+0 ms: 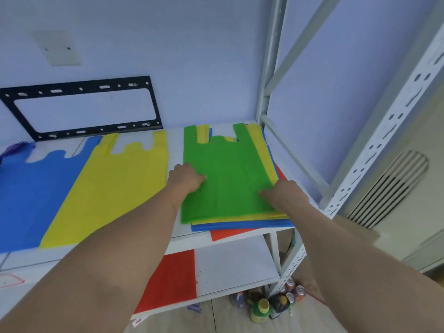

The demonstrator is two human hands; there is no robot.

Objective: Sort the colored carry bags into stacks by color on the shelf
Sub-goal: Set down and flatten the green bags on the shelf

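Note:
A green bag (pixel 225 174) lies on top of a mixed pile at the right end of the white shelf (pixel 177 145). Yellow (pixel 263 150), blue (pixel 240 225) and red (pixel 230 234) bags show under its edges. My left hand (pixel 186 176) pinches the green bag's left edge. My right hand (pixel 283 193) grips its lower right side. A separate yellow bag (pixel 108 188) lies flat left of the pile, and a blue bag (pixel 31 195) lies at the far left. On the lower shelf sits a red bag (pixel 173 282).
White metal uprights (pixel 374 145) of the rack rise at the right. A black wall bracket (pixel 84 109) hangs behind the shelf. Bottles and cans (pixel 271 304) stand on the floor below. A purple item (pixel 14 147) peeks in at the far left.

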